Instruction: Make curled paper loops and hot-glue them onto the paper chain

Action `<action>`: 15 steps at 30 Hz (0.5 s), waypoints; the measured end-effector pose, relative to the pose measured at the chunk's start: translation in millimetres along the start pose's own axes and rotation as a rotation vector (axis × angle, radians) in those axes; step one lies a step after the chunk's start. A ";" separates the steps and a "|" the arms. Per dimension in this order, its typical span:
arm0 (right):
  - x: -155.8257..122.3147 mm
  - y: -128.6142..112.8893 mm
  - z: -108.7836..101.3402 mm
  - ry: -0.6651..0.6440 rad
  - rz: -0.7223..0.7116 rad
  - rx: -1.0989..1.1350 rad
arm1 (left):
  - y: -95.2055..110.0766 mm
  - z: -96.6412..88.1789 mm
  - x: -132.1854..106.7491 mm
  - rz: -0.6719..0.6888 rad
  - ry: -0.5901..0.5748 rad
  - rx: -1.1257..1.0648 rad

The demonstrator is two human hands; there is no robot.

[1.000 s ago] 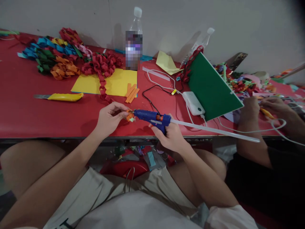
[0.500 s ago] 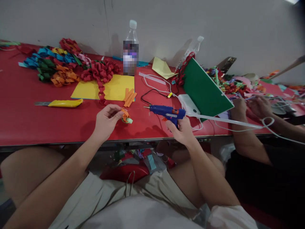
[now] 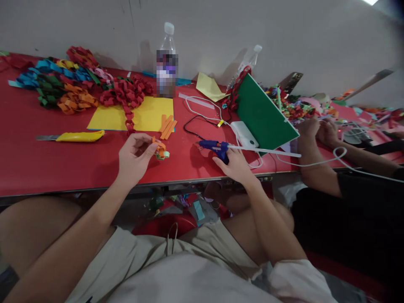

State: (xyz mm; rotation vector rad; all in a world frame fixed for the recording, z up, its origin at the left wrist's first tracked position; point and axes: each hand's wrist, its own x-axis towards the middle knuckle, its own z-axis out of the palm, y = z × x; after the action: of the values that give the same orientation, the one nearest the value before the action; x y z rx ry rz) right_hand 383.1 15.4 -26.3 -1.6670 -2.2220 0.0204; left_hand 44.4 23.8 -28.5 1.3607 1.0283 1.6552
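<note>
- Since the earlier frame, the blue glue gun [image 3: 214, 146] has come away from the orange paper loop [image 3: 161, 148] and dropped lower; my right grip [image 3: 238, 166] has travelled with it, while the left grip [image 3: 135, 158] has barely shifted.
- I have the left grip nearly closed, thumb against fingertip on the orange loop, just inside the front edge of the bench [image 3: 78, 168]; a pinch that small probably keeps my fingers clear of any glue.
- The right grip wraps the gun's handle, thumb a little apart. The nozzle points left, well apart from the loop, likely to keep its hot tip off the paper. I can't tell whether the gun touches the bench.
- Orange strips [image 3: 168, 127] lie over the front right corner of the yellow sheet [image 3: 105, 118], farther from the bench's front edge than the loop, perhaps for easy reach.
- The loop looks small and curled, one end standing up by the thumb, with a pale green loop [image 3: 164, 155] at its lower side; the join is too small to make out.
</note>
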 end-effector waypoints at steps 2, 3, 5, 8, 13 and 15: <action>-18.5 -14.0 -25.3 -0.039 0.069 -0.078 | 3.3 0.3 -1.1 0.026 0.020 0.021; -28.6 -25.2 -38.8 -0.010 0.138 -0.095 | 5.2 0.5 -1.8 0.032 0.021 0.040; -44.0 -54.9 -61.2 0.010 0.202 -0.028 | 8.7 0.9 -3.6 0.048 0.008 0.077; -39.7 -105.4 -71.0 -0.033 0.012 0.236 | 11.5 1.5 -6.5 0.099 -0.001 0.110; 23.7 -152.9 -33.4 0.103 -0.173 0.565 | 10.1 -0.4 -9.2 0.101 -0.002 0.100; 43.9 -159.1 -15.5 0.091 -0.198 0.654 | 10.6 -0.8 -9.5 0.104 0.001 0.118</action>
State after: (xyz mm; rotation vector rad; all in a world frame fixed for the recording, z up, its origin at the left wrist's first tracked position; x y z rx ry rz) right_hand 229.9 4.9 36.0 -1.0690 -1.9964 0.5458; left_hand 44.5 10.8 -22.6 1.5131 1.0867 1.6936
